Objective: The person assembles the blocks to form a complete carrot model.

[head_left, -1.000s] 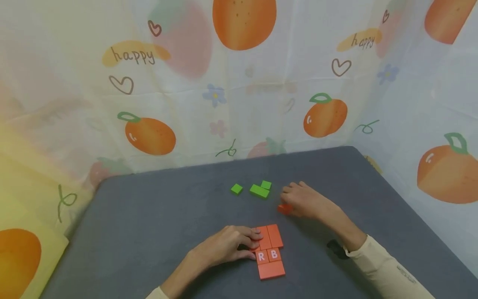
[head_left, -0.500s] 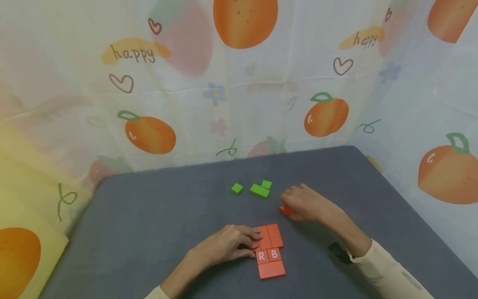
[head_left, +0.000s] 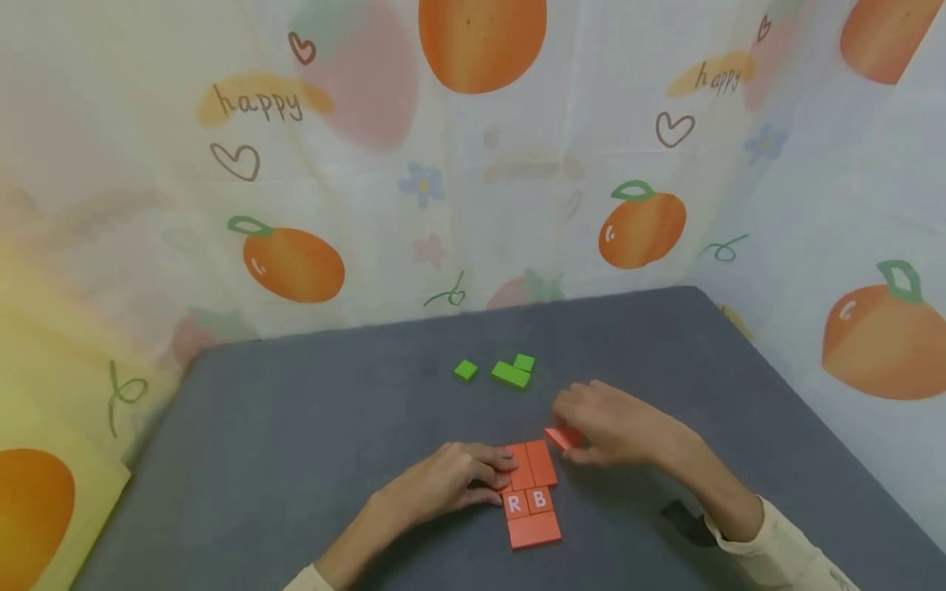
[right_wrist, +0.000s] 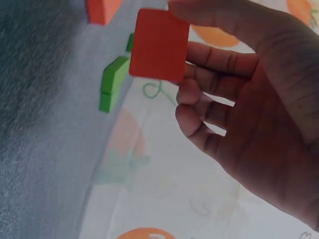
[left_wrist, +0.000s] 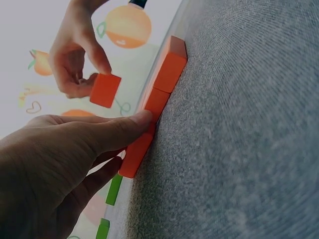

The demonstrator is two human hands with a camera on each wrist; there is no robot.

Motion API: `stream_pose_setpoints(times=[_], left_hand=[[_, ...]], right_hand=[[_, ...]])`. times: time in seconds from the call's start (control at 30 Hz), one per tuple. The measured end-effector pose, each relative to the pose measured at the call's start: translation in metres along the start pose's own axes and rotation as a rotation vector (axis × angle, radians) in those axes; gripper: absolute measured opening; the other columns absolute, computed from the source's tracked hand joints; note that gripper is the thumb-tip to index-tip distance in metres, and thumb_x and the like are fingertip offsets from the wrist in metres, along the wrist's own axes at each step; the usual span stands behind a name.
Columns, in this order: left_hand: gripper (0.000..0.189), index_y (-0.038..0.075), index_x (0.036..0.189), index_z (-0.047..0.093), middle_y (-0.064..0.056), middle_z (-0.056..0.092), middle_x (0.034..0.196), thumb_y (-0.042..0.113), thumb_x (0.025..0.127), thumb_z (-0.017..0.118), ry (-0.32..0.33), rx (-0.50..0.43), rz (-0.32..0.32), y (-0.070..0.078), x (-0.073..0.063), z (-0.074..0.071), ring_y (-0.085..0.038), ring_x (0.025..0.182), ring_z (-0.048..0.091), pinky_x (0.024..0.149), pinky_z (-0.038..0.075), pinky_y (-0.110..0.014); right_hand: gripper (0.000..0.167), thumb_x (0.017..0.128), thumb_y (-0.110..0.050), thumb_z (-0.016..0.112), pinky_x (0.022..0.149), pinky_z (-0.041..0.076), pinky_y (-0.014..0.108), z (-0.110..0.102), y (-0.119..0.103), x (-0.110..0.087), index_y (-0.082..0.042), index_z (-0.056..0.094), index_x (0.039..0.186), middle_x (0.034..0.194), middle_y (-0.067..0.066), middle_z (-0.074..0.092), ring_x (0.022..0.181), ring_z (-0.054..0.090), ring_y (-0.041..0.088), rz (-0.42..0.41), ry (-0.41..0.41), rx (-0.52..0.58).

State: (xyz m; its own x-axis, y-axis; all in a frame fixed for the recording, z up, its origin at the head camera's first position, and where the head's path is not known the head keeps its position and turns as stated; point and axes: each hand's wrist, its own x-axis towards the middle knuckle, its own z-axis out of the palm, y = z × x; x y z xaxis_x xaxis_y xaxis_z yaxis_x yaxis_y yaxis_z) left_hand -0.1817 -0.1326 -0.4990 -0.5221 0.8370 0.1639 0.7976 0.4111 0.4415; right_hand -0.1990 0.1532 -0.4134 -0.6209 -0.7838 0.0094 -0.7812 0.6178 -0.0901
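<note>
Several orange-red blocks lie flat against each other on the grey table, two of them lettered R and B. My left hand rests at their left side, its fingertips on the upper left block and partly hiding it. In the left wrist view the left thumb lies along the sides of the blocks. My right hand holds one loose orange-red block, tilted, just to the upper right of the group. The right wrist view shows this block pinched by thumb and fingers, a flat rectangular face visible.
Several green blocks lie further back: a lone small one, and a longer one beside another small one. Fruit-patterned cloth hangs behind the table and along its sides.
My right hand has come nearer with the loose orange-red block, toward the group's upper right corner, and more of the block shows. The left hand has kept its place.
</note>
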Motion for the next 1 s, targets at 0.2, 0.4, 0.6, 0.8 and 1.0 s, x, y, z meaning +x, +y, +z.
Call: stream_pose_setpoints(times=[0.2,0.4,0.6,0.8,1.0], left_hand=[[0.028,0.01,0.117,0.081,-0.003,0.074,0.134,0.024,0.093,0.079,0.02,0.004,-0.003,0.0,0.0,-0.001,-0.015,0.131,0.067,0.105,0.058,-0.027],[0.026,0.009,0.115,0.081,-0.004,0.074,0.133,0.023,0.093,0.079,0.019,-0.012,-0.01,-0.001,0.0,-0.001,-0.015,0.131,0.067,0.104,0.058,-0.025],[0.024,0.01,0.114,0.082,-0.003,0.073,0.136,0.023,0.094,0.078,0.01,-0.018,-0.012,-0.002,-0.001,0.001,-0.015,0.134,0.066,0.104,0.057,-0.023],[0.02,0.01,0.107,0.083,-0.003,0.074,0.134,0.022,0.092,0.079,0.035,-0.008,0.006,-0.001,-0.001,0.0,-0.015,0.133,0.066,0.105,0.057,-0.024],[0.02,0.009,0.107,0.084,-0.003,0.074,0.133,0.022,0.092,0.08,0.043,0.011,0.02,0.0,0.0,0.0,-0.015,0.132,0.067,0.104,0.057,-0.024]], right_hand=[[0.021,0.09,-0.029,0.081,0.071,0.039,0.023,-0.006,-0.015,-0.004,-0.022,0.061,0.091,0.078,-0.014,0.049,0.072,0.039,0.001,-0.072,-0.041,0.062],[0.022,0.092,-0.035,0.08,0.073,0.038,0.021,0.0,-0.034,-0.009,-0.024,0.061,0.095,0.084,-0.015,0.052,0.075,0.038,-0.002,-0.178,-0.08,0.05],[0.027,0.091,-0.04,0.081,0.075,0.039,0.017,0.019,-0.052,-0.016,-0.024,0.061,0.102,0.092,-0.016,0.058,0.085,0.046,-0.003,-0.329,-0.071,0.027],[0.03,0.092,-0.041,0.08,0.08,0.043,0.015,0.037,-0.063,-0.016,-0.023,0.061,0.106,0.095,-0.017,0.059,0.089,0.049,-0.003,-0.4,-0.074,0.014],[0.032,0.093,-0.043,0.079,0.08,0.043,0.017,0.043,-0.065,-0.009,-0.022,0.062,0.11,0.096,-0.018,0.06,0.09,0.05,-0.003,-0.36,-0.153,0.025]])
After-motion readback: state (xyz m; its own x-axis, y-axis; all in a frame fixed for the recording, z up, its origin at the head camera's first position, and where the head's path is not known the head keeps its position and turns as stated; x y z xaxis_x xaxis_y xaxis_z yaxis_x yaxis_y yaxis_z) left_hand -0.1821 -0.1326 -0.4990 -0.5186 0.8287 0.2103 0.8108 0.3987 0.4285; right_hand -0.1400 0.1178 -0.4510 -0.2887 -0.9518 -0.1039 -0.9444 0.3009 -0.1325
